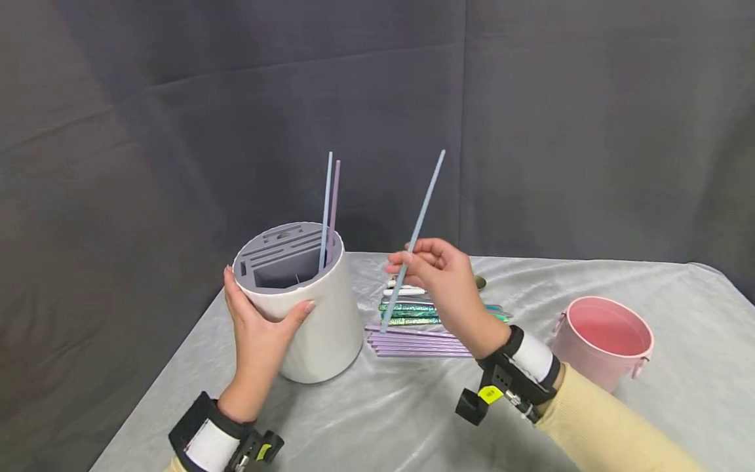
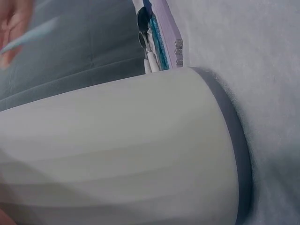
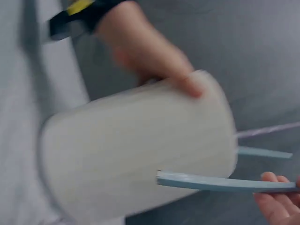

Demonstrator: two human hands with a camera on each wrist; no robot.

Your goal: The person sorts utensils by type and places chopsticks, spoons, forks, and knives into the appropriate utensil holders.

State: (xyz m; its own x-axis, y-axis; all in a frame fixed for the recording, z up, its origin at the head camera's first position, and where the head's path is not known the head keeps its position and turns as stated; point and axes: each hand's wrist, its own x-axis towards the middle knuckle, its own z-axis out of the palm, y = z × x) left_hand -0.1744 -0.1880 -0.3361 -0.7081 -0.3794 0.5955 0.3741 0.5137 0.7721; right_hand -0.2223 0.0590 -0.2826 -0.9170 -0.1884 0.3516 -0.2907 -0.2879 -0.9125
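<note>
A white cylindrical utensil holder (image 1: 321, 328) with a grey slotted top stands tilted slightly on the table. My left hand (image 1: 259, 328) grips its upper side, thumb in front and fingers round the left. A blue chopstick (image 1: 326, 210) and a purple chopstick (image 1: 334, 203) stand in its open compartment. To the right, my right hand (image 1: 445, 275) pinches another light blue chopstick (image 1: 421, 213) by its middle, slanting and apart from the holder. That chopstick (image 3: 220, 182) crosses in front of the white wall in the right wrist view.
Several purple chopsticks (image 1: 413, 344) lie in a row under my right hand. Behind them are green glittery-handled utensils (image 1: 413, 313) and white-handled spoons (image 1: 404, 291). A pink bucket (image 1: 601, 341) stands on the right. Grey cloth covers the table (image 1: 696, 393).
</note>
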